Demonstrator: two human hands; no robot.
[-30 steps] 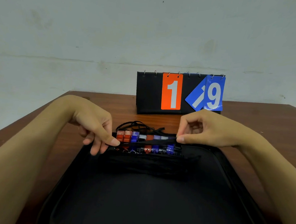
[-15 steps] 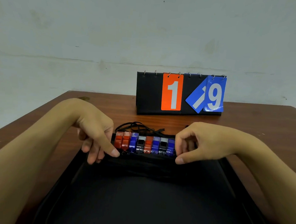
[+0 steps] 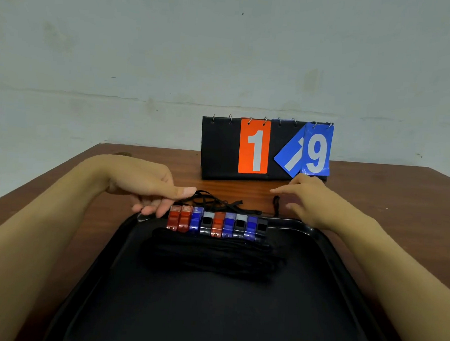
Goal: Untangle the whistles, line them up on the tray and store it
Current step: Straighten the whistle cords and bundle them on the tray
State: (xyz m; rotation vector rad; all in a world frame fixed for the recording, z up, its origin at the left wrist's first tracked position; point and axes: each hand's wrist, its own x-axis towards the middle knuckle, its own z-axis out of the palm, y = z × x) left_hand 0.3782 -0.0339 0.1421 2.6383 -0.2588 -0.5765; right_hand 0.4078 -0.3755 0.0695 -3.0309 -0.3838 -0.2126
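On black tray (image 3: 319,255): nine whistles (image 3: 216,224), side by side.

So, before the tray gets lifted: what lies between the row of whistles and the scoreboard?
In the head view, loose black lanyard cords lie on the table between the whistles and the scoreboard; beyond them, bare wood.

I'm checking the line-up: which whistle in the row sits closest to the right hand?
The black whistle at the right end of the row, beside a blue one. All the others lie farther from the right hand.
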